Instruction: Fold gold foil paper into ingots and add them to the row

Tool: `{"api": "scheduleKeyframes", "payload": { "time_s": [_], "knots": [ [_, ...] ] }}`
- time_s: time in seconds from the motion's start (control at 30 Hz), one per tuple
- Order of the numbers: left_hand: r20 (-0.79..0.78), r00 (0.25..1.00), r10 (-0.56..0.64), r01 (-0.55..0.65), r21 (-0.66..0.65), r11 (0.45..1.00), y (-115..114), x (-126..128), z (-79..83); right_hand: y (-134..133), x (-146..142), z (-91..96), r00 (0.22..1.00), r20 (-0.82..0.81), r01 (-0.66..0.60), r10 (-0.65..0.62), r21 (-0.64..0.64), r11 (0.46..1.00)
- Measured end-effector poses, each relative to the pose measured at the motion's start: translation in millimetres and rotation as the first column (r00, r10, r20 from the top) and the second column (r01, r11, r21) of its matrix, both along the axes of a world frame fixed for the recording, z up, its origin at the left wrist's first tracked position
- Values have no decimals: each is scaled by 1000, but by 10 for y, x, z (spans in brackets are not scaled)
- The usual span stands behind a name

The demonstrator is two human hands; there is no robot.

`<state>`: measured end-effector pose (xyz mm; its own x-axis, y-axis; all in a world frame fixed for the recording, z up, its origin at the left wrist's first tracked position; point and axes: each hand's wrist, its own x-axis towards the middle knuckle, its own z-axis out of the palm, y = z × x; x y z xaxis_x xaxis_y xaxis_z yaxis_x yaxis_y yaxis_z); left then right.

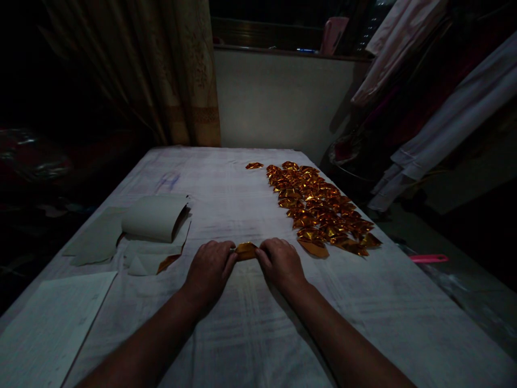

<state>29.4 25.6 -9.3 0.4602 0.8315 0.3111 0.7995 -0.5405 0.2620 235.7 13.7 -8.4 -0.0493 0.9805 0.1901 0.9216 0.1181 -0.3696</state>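
Both my hands meet over the middle of the cloth-covered table, one at each end of a small folded piece of gold foil paper. My left hand pinches its left end between thumb and fingers. At the other end, the thumb and fingers of my right hand close on it in the same way. To the right lies a heap of folded gold foil pieces, with a single gold foil piece apart at the far side. Curled pale paper sheets with gold undersides lie left of my hands.
A white sheet with faint print lies at the table's near left. Behind the table are a curtain and a sill holding a pink cup. Clothes hang at the right, above a pink handle beside the table edge.
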Motion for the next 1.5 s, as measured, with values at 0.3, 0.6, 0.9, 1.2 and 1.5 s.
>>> {"api": "scheduleKeyframes", "payload": {
  "time_s": [0.3, 0.6, 0.9, 1.2, 1.5],
  "knots": [
    [-52, 998, 20, -20, 3, 1000, 18, 18, -3, -26, -38, 5, 999, 28, 33, -33, -5, 999],
    [-50, 998, -27, 26, -32, 999, 23, 18, 41, -21, -3, -37, 999, 41, 19, -19, 0, 1000],
    [-21, 1000, -6, 4, -72, 997, 21, 38, 53, -132, -144, -46, 917, 132, -378, 376, -11, 926],
    [-132, 990, -44, 42, -19, 999, -27, -29, 62, -238, -14, 47, 952, 133, -244, 275, -215, 946],
    [-237, 966, -106, 118, 38, 992, -222, -203, 228, -258, 38, 35, 955, 127, -238, 269, -219, 946]
  ]
}}
